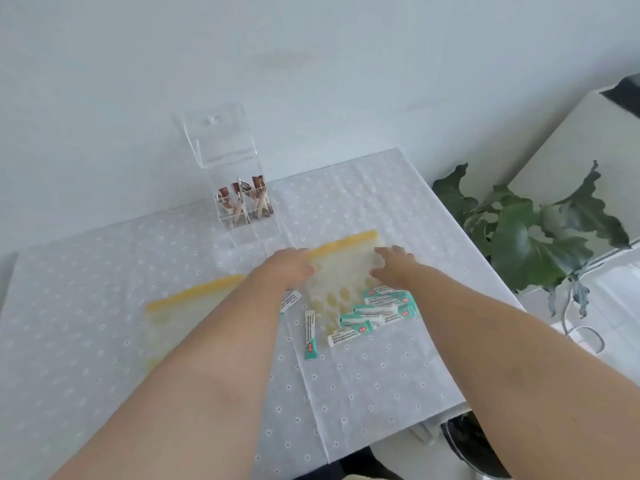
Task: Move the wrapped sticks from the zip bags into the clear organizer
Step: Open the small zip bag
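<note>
A zip bag [341, 271] with a yellow zip strip lies at mid table. Several teal and white wrapped sticks [377, 311] are bunched at its near end. My left hand [291, 268] grips the bag at the left end of the zip strip, fingers curled. My right hand [393, 266] holds the bag's right edge, thumb lying on top. One loose stick [310, 336] lies on the cloth beside the bag, and another stick [290, 301] pokes out under my left wrist. The clear organizer [247, 216] stands behind with its lid up and brown wrapped sticks inside.
A second zip bag [180, 306] with a yellow strip lies at the left, partly under my left forearm. The table [363, 393] has a white dotted cloth and ends at the wall behind. A leafy plant [526, 230] stands off the right edge.
</note>
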Demonstrator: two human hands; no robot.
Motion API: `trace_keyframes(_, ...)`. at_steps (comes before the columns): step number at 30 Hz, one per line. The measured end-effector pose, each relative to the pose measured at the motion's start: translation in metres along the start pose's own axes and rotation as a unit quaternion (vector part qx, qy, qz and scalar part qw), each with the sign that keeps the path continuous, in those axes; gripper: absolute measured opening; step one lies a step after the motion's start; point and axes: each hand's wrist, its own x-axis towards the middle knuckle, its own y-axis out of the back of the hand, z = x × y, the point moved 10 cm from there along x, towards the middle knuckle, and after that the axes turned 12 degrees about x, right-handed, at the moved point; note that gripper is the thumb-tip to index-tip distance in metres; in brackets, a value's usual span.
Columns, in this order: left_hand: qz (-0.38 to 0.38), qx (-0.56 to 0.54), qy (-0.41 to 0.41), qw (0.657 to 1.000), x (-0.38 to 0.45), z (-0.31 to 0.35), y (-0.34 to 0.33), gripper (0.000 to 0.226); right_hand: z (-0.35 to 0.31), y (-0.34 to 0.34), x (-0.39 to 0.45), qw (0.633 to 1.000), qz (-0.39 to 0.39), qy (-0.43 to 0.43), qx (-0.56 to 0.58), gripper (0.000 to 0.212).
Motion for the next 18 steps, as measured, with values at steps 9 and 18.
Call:
trace_keyframes(9,0.073,-0.331,0.103,0.935,0.016,0.001,0.005,0.061,0.015,0.019,0.009,0.941,0.087,-0.017,0.326,0.062)
trace_keyframes(18,0.056,-0.396,-0.019,0.916,-0.004,0.005,0.031,0.011,0.009,0.034,0.002,0.868,0.054,0.02,0.494,0.057)
